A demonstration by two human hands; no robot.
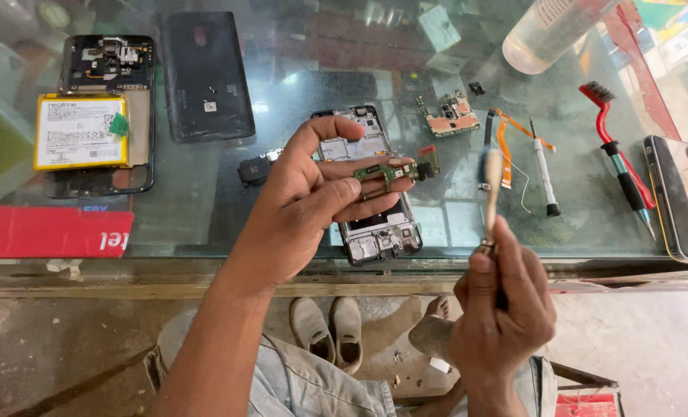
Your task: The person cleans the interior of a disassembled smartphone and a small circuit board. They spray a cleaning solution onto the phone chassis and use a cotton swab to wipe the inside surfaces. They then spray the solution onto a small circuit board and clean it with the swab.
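The left hand pinches a small green circuit board between thumb and fingertips, holding it up above the glass table. The right hand is closed around the handle of a small brush, bristles up, just right of the board and not touching it. Under the left hand's fingers lies an opened phone frame. Beyond the brush lie a second circuit board, an orange flex cable and a screwdriver.

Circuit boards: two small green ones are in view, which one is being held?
The long narrow circuit board, pinched in the fingertips of the left hand above the open phone frame. The other, squarer board, lies untouched on the glass counter further back.
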